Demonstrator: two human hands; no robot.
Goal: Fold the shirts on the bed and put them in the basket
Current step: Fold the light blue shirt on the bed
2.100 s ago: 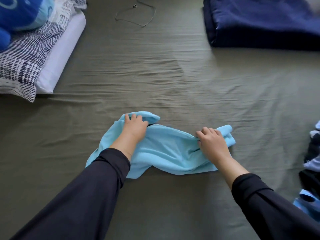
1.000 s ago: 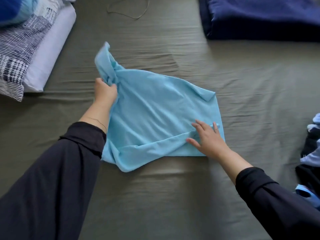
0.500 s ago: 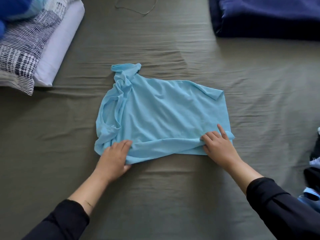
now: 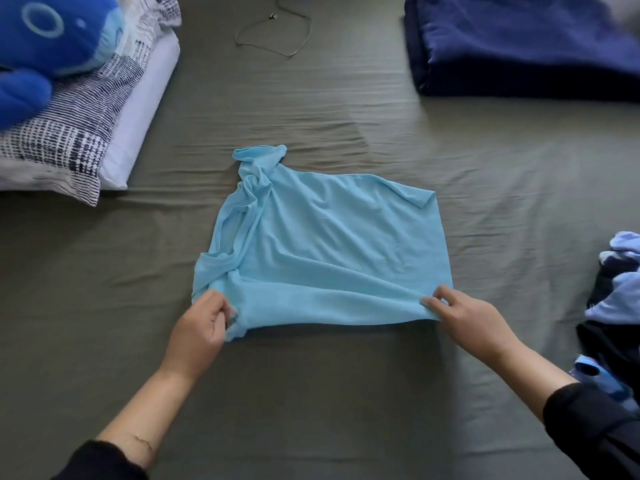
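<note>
Light blue shirt: thin, soft knit cloth, matt, with fine wrinkles and a bunched sleeve at 11 o'clock.

Bed sheet: olive-grey woven cloth, matt, with shallow creases across it.

Pillow at 10 o'clock: smooth cotton-like cloth, white with a dark dashed print, over a plain white under-layer.

Plush toy at 10 o'clock: bright blue, fuzzy pile, matt.

Blanket at 1 o'clock: navy, thick, soft napped cloth with a faint sheen on the top folds.

Cord at 12 o'clock: thin and dark; material cannot be told.

Clothes pile at 3 o'clock: crumpled cloth, pale blue and black, matt.

Sleeves: black cloth, matt.
</note>
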